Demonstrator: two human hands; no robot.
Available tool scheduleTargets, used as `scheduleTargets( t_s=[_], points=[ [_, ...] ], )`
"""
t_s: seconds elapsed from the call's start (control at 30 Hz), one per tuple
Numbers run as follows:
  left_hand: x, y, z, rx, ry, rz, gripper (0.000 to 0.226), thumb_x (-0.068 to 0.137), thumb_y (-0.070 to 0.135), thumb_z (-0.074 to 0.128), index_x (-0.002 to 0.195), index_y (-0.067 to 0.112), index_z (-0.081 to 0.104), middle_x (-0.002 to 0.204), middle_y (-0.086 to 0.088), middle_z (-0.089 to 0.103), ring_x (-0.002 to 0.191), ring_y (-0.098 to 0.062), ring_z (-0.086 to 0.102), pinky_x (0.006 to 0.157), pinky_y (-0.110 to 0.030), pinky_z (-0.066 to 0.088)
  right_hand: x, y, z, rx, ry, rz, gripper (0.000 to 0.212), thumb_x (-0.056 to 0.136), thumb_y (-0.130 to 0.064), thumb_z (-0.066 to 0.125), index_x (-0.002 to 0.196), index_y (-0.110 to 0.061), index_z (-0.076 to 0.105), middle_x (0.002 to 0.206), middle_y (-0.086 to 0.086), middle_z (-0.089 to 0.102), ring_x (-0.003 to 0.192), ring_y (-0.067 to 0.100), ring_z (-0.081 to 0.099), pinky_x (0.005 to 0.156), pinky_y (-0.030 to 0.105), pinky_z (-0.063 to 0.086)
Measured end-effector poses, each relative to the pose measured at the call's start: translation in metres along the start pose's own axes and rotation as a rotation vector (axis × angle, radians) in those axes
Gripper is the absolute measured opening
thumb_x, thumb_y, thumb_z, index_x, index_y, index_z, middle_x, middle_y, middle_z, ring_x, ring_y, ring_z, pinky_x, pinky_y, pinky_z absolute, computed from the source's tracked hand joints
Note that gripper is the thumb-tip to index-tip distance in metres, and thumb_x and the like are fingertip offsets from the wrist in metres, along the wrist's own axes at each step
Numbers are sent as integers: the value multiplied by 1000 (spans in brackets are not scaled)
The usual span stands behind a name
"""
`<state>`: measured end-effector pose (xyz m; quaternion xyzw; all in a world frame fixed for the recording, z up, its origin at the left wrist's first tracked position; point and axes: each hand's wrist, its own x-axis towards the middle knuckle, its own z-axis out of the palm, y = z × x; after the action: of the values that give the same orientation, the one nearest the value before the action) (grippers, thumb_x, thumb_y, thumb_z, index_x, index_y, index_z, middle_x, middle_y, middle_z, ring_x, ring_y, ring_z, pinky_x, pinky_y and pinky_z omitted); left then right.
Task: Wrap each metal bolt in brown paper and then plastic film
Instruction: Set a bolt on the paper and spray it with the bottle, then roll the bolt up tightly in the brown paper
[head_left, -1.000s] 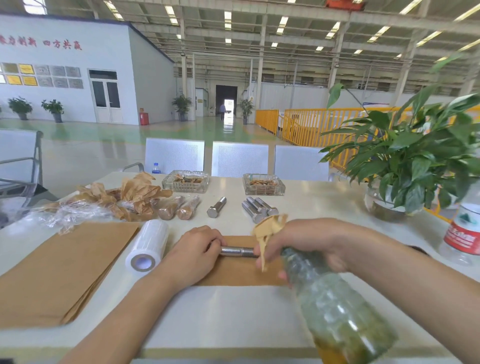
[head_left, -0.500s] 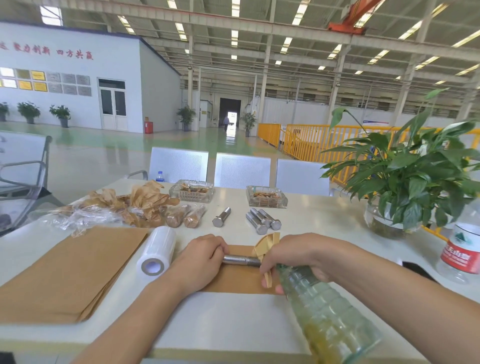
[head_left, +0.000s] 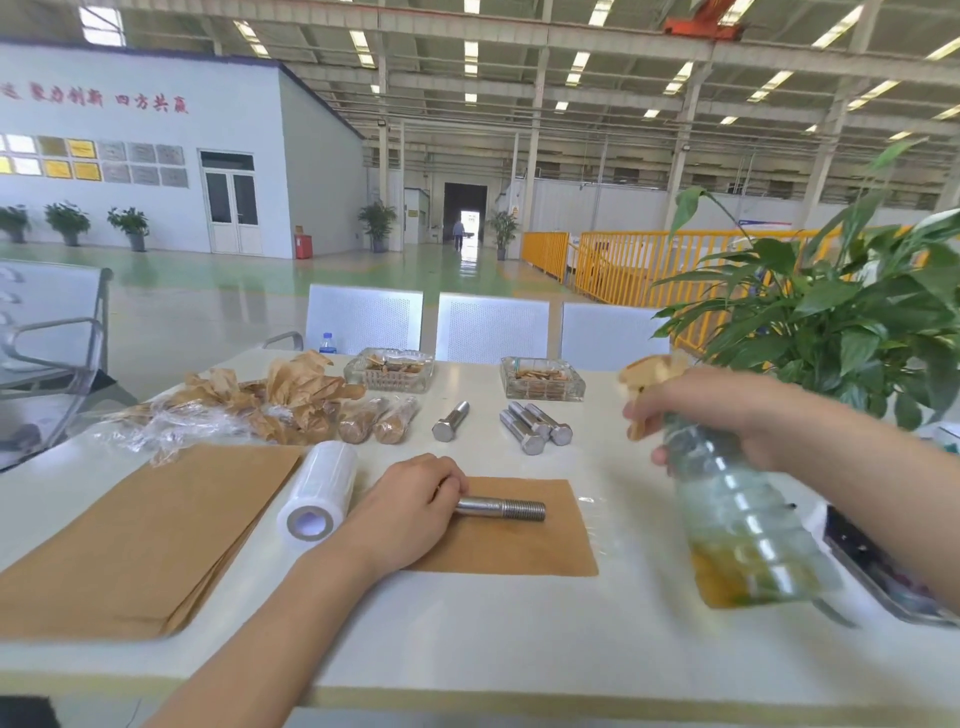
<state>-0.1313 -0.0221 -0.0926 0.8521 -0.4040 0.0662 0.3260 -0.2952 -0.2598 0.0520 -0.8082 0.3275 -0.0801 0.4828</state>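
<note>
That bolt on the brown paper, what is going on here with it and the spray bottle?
A person is packing metal bolts at a table. The left hand holds the head end of a bolt lying on a brown paper sheet. The right hand grips a spray bottle off to the right of it. Three bare bolts wait behind, two wrapped ones lie to their left, and a film roll stands ready.
</note>
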Motion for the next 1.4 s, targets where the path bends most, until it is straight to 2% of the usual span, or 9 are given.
scheduleTargets(
  t_s=[0.2,0.33,0.5,0.67,0.87,1.1,1.23,1.33,1.4],
  points=[
    [14,-3,0,101,-25,-52,25,100,29,42,98,28,67,98,7,64,97,-17,57,88,-37,48,35,17,-26,223,315,-226,21,86,-20,71,106,-13,70,107,9,71,55,24,71,77,44,63],
    [32,-5,-4,176,-72,-110,31,98,26,41,102,25,71,106,3,67,104,-20,60,91,-38,51,61,40,-13,250,653,-353,20,84,-34,67,97,-18,70,81,3,70,50,14,72,54,26,57],
    [53,-3,-3,274,-224,-114,31,99,27,44,114,26,71,120,-3,67,113,-24,60,96,-37,51,93,65,10,155,811,-495,30,89,-48,59,98,-20,59,79,3,67,77,27,70,76,41,49],
    [66,-1,1,261,-251,-144,25,92,39,54,108,30,71,107,6,66,107,-19,62,93,-32,51,105,57,14,103,744,-450,61,83,-53,65,135,-27,48,106,-8,61,100,18,53,83,33,36],
    [68,-8,7,113,-186,-102,11,82,26,64,71,26,63,91,2,63,84,-16,62,74,-28,51,86,100,19,-8,578,-316,71,74,-58,76,132,-32,45,114,-7,60,107,20,56,86,37,44],
    [52,-3,-8,-66,-78,42,25,82,10,63,89,33,71,73,11,70,72,-3,63,65,-14,46,85,109,16,-117,474,-227,72,75,-57,78,134,-26,50,115,1,66,103,23,62,78,35,43],
    [43,0,-21,-87,-103,104,19,78,17,70,81,35,76,76,10,71,75,-6,63,71,-21,51,75,103,19,-173,443,-89,92,79,-50,77,152,-14,34,141,14,53,127,33,53,97,41,44],
    [40,4,-30,-119,-162,117,14,77,22,77,78,36,78,76,12,72,70,-6,63,65,-19,50,44,96,34,-206,674,-303,45,85,-41,66,125,-25,56,120,-1,67,107,23,63,85,38,50],
    [38,7,-34,-110,-183,128,13,77,24,79,78,37,78,77,11,72,72,-10,64,66,-23,51,19,80,52,-129,646,-530,17,83,-38,60,98,-35,64,90,-18,71,84,0,64,72,20,48]
  ],
)
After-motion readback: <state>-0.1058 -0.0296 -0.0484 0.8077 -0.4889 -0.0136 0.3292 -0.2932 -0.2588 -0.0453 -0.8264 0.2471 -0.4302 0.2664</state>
